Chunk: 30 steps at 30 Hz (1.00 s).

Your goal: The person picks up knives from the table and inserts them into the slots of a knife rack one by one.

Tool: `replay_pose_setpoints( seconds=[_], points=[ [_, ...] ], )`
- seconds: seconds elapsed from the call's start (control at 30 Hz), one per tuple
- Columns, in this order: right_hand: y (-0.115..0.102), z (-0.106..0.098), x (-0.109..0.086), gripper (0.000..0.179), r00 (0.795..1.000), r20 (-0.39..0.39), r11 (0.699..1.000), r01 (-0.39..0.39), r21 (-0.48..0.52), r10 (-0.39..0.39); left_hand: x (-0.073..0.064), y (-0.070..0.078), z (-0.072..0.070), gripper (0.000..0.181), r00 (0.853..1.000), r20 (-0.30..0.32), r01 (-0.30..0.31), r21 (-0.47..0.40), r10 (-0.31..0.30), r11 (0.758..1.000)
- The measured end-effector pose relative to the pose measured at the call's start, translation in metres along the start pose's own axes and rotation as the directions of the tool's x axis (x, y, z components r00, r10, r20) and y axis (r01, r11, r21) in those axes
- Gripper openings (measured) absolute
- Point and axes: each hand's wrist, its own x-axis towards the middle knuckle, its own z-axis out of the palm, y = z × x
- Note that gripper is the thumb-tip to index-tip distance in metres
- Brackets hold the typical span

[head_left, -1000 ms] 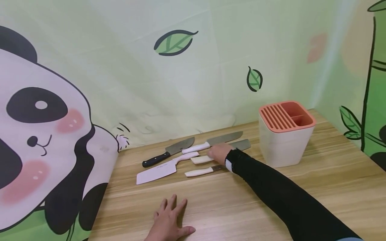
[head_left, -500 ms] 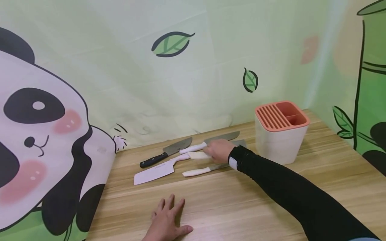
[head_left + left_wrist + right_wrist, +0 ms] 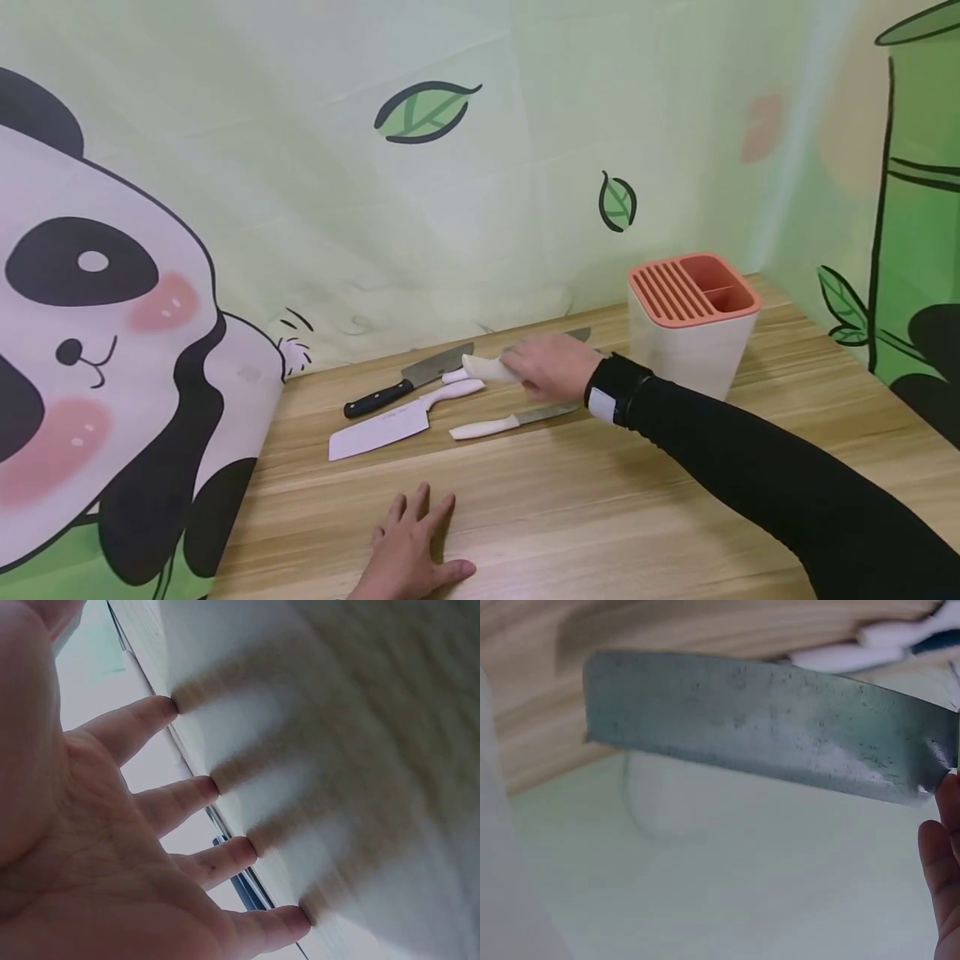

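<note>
My right hand (image 3: 558,367) grips a cleaver (image 3: 765,724) by its cream handle, raised over the other knives in the head view. The right wrist view shows its broad, speckled rectangular blade held out from the fingers. Partly behind this hand lies a white-handled knife (image 3: 580,334), its blade tip and handle end showing. A smaller knife with a white handle (image 3: 486,428) lies just below the hand. On the near part of the wooden table my left hand (image 3: 408,546) rests with fingers spread, its fingertips (image 3: 241,851) against the surface in the left wrist view.
A white knife holder (image 3: 667,350) with a slotted coral lid (image 3: 693,287) stands at the back right. Left of the right hand lie a black-handled knife (image 3: 378,399) and a pale pink cleaver (image 3: 382,429). A printed cloth (image 3: 525,208) hangs behind the table (image 3: 600,508).
My right hand has lifted the cream-handled cleaver off the table, up past the white-handled knife. My left hand stays in place on the table. The head view has shifted slightly.
</note>
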Motion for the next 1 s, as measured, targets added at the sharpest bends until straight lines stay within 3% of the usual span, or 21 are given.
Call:
replay_pose_setpoints(
  seconds=[0.2, 0.43, 0.7, 1.0],
  points=[
    [-0.006, -0.035, -0.001, 0.023, 0.992, -0.124, 0.999, -0.004, 0.046, 0.01, -0.003, 0.0, -0.001, 0.099, 1.0, -0.001, -0.001, -0.001, 0.001, 1.0],
    [-0.007, -0.083, -0.015, 0.025, 0.955, -0.282, 0.98, -0.036, 0.197, 0.092, -0.002, 0.001, -0.003, 0.098, 1.0, 0.005, 0.01, -0.004, -0.01, 1.0],
    [-0.006, -0.123, -0.038, 0.028, 0.899, -0.307, 0.878, -0.148, 0.455, 0.311, 0.001, 0.001, -0.002, 0.098, 1.0, 0.015, 0.019, -0.01, -0.019, 1.0],
    [0.002, -0.147, -0.058, 0.028, 0.856, -0.307, 0.804, -0.19, 0.563, 0.416, 0.002, 0.003, -0.007, 0.094, 1.0, 0.028, 0.0, -0.025, 0.0, 1.0]
  ],
)
